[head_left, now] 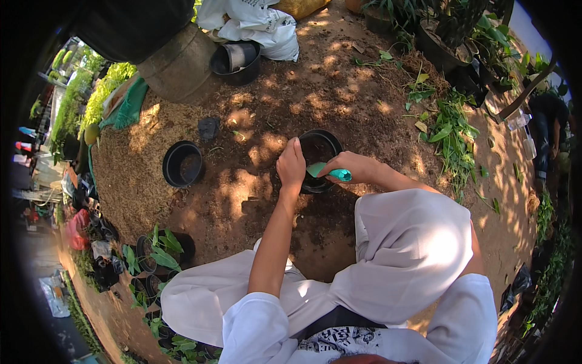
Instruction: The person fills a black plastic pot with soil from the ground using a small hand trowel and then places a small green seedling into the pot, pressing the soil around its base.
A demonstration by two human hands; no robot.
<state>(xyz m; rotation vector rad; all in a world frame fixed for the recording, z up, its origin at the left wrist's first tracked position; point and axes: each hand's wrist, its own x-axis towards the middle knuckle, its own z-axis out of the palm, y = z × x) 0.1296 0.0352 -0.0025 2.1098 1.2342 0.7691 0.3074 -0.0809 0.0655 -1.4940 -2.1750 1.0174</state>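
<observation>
My left hand point(291, 166) is on the left rim of a round black plastic pot point(337, 142) that stands on the soil before me. With my right hand point(352, 167) I grip a green hand trowel point(340, 174); its blade is inside the pot, partly hidden by my fingers. Dark soil shows in the pot's shaded inside. To the left, a second black pot point(183, 164) stands upright at the edge of a heap of tan, husk-like material point(145, 182). A small black piece, perhaps plastic point(208, 128), lies above that second pot.
Potted leafy plants point(166, 252) stand beside my left knee. Cut green leaves point(450, 136) lie on the right. Farther off are a black basin point(236, 68), white sacks point(268, 34), a large grey container point(179, 63) and big potted plants point(443, 45). Another person point(543, 132) is at the far right.
</observation>
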